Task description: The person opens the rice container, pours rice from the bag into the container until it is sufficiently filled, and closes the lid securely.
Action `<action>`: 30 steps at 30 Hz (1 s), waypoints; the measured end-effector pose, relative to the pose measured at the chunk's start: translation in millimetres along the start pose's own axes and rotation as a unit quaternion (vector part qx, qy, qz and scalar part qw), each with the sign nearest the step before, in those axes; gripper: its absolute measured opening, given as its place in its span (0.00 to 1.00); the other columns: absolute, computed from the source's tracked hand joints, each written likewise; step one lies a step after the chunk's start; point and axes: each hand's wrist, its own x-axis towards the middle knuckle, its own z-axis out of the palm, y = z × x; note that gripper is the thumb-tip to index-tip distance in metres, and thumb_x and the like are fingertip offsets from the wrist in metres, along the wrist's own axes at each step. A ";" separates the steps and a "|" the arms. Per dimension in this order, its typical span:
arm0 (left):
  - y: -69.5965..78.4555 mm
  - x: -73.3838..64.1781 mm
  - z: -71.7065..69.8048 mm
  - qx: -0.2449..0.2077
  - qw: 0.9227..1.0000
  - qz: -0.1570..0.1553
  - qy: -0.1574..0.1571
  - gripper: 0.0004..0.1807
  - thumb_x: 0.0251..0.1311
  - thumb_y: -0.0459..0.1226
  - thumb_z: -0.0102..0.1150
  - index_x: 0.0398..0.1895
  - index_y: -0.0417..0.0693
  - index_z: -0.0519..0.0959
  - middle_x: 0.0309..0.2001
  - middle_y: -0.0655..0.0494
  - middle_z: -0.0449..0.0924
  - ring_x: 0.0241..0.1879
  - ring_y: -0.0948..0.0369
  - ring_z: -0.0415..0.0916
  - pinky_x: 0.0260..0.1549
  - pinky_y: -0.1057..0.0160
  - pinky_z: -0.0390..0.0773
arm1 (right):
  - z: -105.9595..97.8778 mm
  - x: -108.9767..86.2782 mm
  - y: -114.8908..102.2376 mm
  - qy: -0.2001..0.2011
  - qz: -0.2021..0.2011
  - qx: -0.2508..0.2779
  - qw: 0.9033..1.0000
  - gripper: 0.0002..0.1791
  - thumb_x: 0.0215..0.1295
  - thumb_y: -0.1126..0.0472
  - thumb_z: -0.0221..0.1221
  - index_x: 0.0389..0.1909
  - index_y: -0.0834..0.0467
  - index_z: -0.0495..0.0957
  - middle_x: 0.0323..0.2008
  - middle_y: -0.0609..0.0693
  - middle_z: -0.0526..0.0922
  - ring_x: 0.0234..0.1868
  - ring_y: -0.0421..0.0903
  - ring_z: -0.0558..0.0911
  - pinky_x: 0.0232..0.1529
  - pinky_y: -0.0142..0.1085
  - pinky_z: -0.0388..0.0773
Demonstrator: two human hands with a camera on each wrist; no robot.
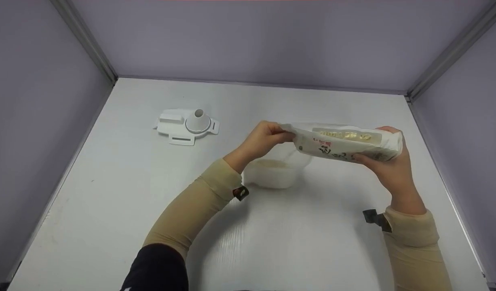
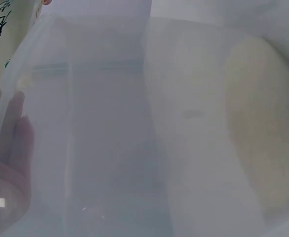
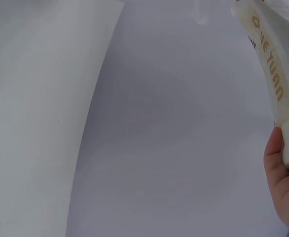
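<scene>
The left hand pinches the bag at its crumpled end, thumb and fingers together on the edge, while the right hand is clamped round the opposite, rounded end, thumb along the near side. So the bag lies stretched between the two, nearly level, up off the table. The left arm slants in from the lower left; the right forearm rises almost straight up, both in tan sleeves. On the bag I can read "YUAN" in gold capitals, the letters before it less clear, with black brush-style characters and a little red writing. Below the pinched end, just beside the left wrist, stands a translucent tub with something pale inside. Farther left, well apart, a white plastic piece with a cone-shaped spout lies on the table.
</scene>
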 end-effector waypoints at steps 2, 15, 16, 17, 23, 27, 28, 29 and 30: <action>-0.3 0.7 0.5 0.003 1.000 0.000 -0.001 0.12 0.62 0.30 0.55 0.46 0.31 0.79 0.45 0.42 0.80 0.45 0.58 0.79 0.46 0.64 0.76 | -1.1 0.0 0.6 -0.003 -0.003 0.005 1.000 0.37 0.40 0.87 0.63 0.55 0.67 0.64 0.44 0.55 0.76 0.46 0.46 0.78 0.42 0.30 0.78; -2.9 3.5 2.8 0.014 1.000 0.000 -0.006 0.12 0.63 0.31 0.55 0.46 0.32 0.80 0.44 0.44 0.81 0.44 0.59 0.79 0.45 0.62 0.76 | -7.6 0.3 2.7 -0.013 -0.007 0.030 0.999 0.37 0.40 0.88 0.61 0.55 0.67 0.64 0.45 0.55 0.76 0.46 0.47 0.78 0.42 0.31 0.78; -2.7 3.3 2.9 0.014 1.000 0.000 -0.006 0.12 0.63 0.31 0.55 0.46 0.32 0.80 0.44 0.44 0.81 0.44 0.59 0.79 0.45 0.63 0.76 | -7.8 0.5 3.0 -0.013 -0.009 0.027 1.000 0.37 0.40 0.88 0.62 0.55 0.67 0.64 0.45 0.55 0.76 0.46 0.47 0.78 0.42 0.31 0.78; -2.6 3.1 3.0 0.015 1.000 0.001 -0.006 0.12 0.63 0.31 0.55 0.46 0.32 0.80 0.44 0.44 0.81 0.44 0.59 0.79 0.45 0.63 0.76 | -7.8 0.7 3.3 -0.013 -0.010 0.026 1.000 0.37 0.40 0.88 0.62 0.55 0.67 0.64 0.45 0.56 0.76 0.46 0.47 0.78 0.42 0.31 0.78; -2.4 2.0 3.2 0.003 1.000 0.009 -0.015 0.13 0.63 0.31 0.54 0.48 0.32 0.78 0.46 0.43 0.80 0.46 0.59 0.79 0.47 0.64 0.75 | -7.6 0.1 3.3 -0.005 -0.004 -0.003 1.000 0.37 0.40 0.86 0.63 0.55 0.67 0.64 0.44 0.54 0.77 0.45 0.46 0.79 0.42 0.30 0.78; -2.8 1.9 3.2 0.007 1.000 0.009 -0.014 0.13 0.63 0.31 0.55 0.48 0.32 0.78 0.46 0.44 0.80 0.46 0.59 0.78 0.47 0.64 0.76 | -7.2 -0.4 2.9 0.000 0.003 -0.018 1.000 0.37 0.41 0.86 0.64 0.55 0.66 0.64 0.44 0.53 0.77 0.45 0.45 0.78 0.42 0.30 0.78; -2.8 1.9 3.3 0.010 1.000 0.009 -0.013 0.13 0.63 0.31 0.55 0.48 0.32 0.79 0.46 0.44 0.81 0.46 0.60 0.78 0.46 0.64 0.76 | -7.1 -0.5 2.9 0.000 0.003 -0.019 1.000 0.37 0.41 0.86 0.64 0.55 0.66 0.64 0.44 0.53 0.76 0.45 0.45 0.79 0.42 0.30 0.78; -2.8 1.9 3.3 0.012 1.000 0.008 -0.013 0.13 0.63 0.31 0.55 0.48 0.32 0.79 0.46 0.44 0.81 0.46 0.60 0.78 0.46 0.64 0.76 | -7.2 -0.5 3.0 -0.001 0.001 -0.019 1.000 0.37 0.41 0.86 0.64 0.55 0.66 0.64 0.45 0.54 0.76 0.45 0.45 0.78 0.42 0.30 0.78; -2.7 1.8 3.3 0.013 1.000 0.008 -0.012 0.13 0.63 0.31 0.55 0.48 0.33 0.79 0.46 0.44 0.81 0.46 0.60 0.78 0.46 0.64 0.76 | -7.3 -0.6 3.2 -0.002 -0.002 -0.017 1.000 0.37 0.41 0.86 0.64 0.55 0.66 0.64 0.45 0.54 0.76 0.45 0.45 0.78 0.42 0.30 0.78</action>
